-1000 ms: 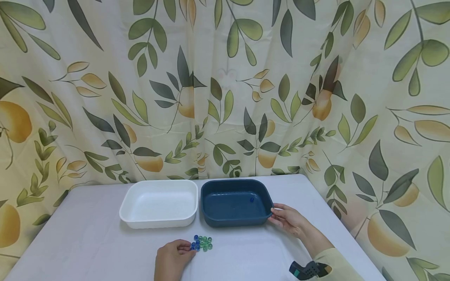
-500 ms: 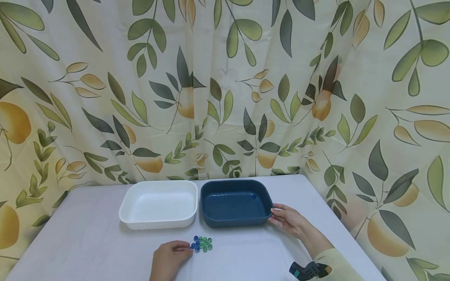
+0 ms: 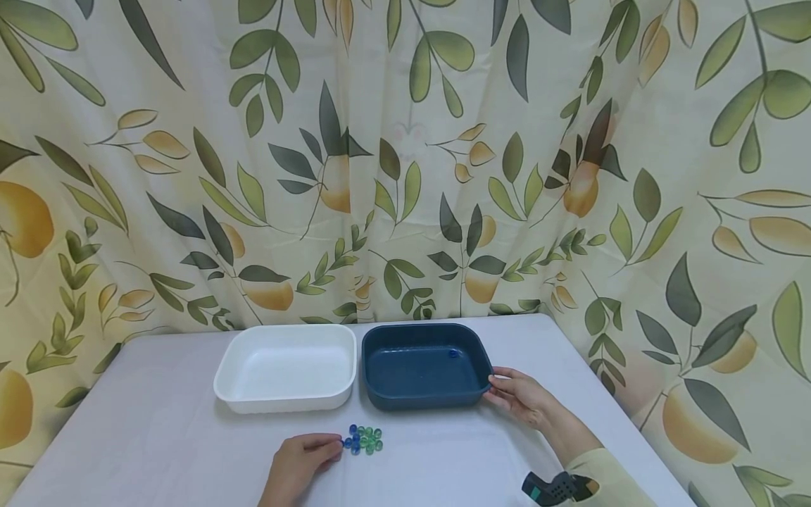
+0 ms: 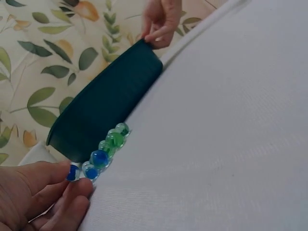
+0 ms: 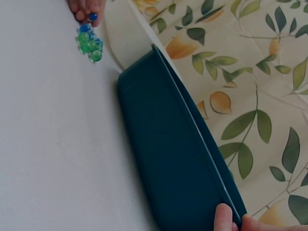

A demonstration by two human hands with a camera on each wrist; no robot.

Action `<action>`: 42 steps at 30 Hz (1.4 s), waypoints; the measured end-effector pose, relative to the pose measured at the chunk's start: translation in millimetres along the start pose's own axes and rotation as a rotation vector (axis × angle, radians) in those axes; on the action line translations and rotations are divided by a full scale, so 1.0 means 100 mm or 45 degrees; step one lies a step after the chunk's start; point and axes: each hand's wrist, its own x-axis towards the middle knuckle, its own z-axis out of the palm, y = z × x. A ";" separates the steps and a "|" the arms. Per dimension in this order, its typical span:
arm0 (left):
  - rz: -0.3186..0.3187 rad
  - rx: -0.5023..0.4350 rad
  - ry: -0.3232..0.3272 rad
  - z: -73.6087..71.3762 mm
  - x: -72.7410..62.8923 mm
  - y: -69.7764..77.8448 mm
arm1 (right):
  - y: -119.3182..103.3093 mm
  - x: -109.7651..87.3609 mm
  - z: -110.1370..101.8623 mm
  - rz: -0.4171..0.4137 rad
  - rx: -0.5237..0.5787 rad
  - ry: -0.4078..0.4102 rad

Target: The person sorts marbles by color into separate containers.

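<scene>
Taking one blue marble from the edge of a tight cluster of blue and green marbles calls, I would judge, for a light fingertip pinch, drawn off sideways so the neighbours do not roll. The left hand is well placed for that: its grip is narrowed to the marble's width, thumb and fingertips holding it at the cluster's left side, just beside the rest; whether it is clear of the table I cannot tell. Being round and shiny, it could slip if squeezed off-centre, so even pressure across its middle seems best. That hand lies low, fingertips pointing right. The right hand extends from the lower right, its grip brought together on the rim at the right end of the dark blue tray, which should steady that tray. A second blue marble shows inside it. Just left of the dark blue tray stands the white tray, behind the marbles as seen from the head.
</scene>
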 end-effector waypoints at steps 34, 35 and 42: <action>-0.084 -0.587 -0.170 -0.11 0.05 0.03 | 0.01 0.02 -0.03 -0.008 -0.003 -0.023; -0.078 -0.587 -0.176 -0.11 0.05 0.05 | 0.01 0.02 -0.03 -0.007 -0.001 -0.023; -0.072 -0.602 -0.194 -0.09 0.08 0.20 | 0.01 0.02 -0.02 -0.003 -0.004 -0.011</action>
